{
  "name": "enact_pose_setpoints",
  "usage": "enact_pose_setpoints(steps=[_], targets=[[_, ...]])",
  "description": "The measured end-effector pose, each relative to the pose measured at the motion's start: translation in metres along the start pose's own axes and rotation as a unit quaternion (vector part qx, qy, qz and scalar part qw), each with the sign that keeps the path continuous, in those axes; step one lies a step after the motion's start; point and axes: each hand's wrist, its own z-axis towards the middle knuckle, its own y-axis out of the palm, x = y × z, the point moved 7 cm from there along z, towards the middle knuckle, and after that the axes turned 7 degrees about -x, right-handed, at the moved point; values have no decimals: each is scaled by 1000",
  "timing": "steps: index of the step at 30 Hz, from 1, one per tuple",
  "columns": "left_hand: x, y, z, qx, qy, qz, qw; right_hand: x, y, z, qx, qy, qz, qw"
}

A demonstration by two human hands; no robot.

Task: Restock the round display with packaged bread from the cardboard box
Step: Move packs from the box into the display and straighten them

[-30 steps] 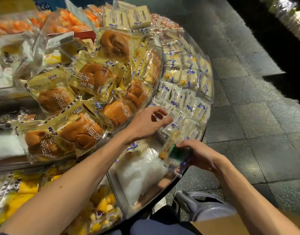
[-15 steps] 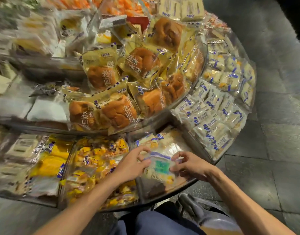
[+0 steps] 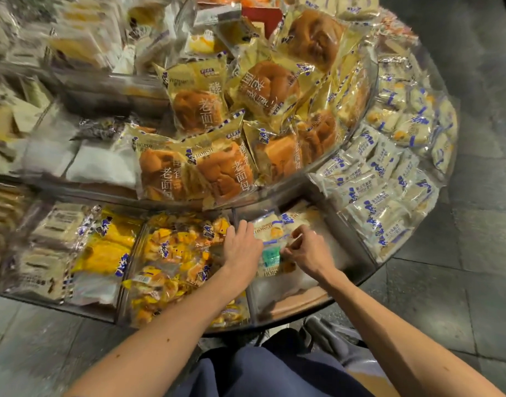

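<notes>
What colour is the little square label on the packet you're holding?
Green. The label sits on the packet between the left hand and right hand, head view.

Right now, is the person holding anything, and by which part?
Yes: a clear bread packet with a green label. The right hand pinches its right edge; the left hand lies over its left edge, its grip hidden.

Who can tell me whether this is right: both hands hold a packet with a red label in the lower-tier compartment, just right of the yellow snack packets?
Not quite. The head view shows a green label, not red. The rest stands: the left hand and right hand both hold the packet in the lower-tier compartment, just right of the yellow snack packets.
</notes>
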Motion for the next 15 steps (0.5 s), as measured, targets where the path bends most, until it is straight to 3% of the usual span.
enact_pose_setpoints(steps=[4,8,12,15], targets=[[-5,0,3,8,31,-12,999,-3,-2,-8,25,-8,-30,999],[-2,-34,6,19,107,-115,987,-1,-23,-46,88,-5,-26,996],[67,-89,-20,75,279,-244,926,40,-53,-136,245,66,43,966],[170,-97,-73,64,426,-270,861,100,-45,-245,390,169,113,898]])
